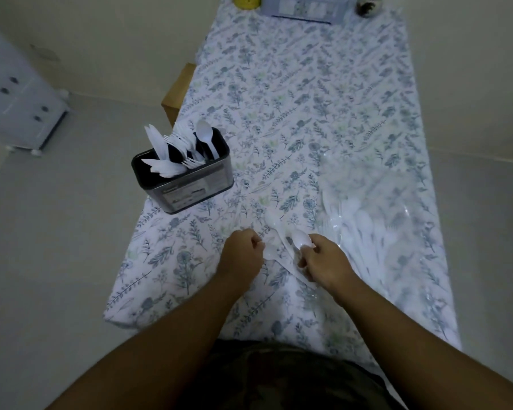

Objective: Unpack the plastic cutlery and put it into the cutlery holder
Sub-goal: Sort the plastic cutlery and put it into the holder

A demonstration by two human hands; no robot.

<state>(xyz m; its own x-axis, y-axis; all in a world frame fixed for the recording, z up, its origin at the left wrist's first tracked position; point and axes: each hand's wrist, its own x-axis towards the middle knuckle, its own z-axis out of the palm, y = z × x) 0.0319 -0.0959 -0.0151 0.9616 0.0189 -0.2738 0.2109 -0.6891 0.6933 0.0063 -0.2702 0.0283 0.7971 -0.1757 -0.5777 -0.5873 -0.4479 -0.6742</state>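
Observation:
A black cutlery holder (190, 184) stands near the table's left edge, with several white plastic knives, forks and a spoon upright in it. My right hand (323, 261) grips a white plastic spoon (301, 238), bowl pointing away from me. My left hand (243, 253) is closed on another white spoon (270, 250) that rests on the cloth. A third white spoon (274, 221) lies just beyond the two hands. To the right, a clear plastic bag (367, 220) holds several more white spoons.
The table wears a floral cloth (293, 99). At its far end stand a grey basket (305, 8), a yellow object (246, 1) and a dark jar (369, 5). A white drawer unit (15, 105) stands on the floor at left. A wooden piece (178, 90) shows beside the table.

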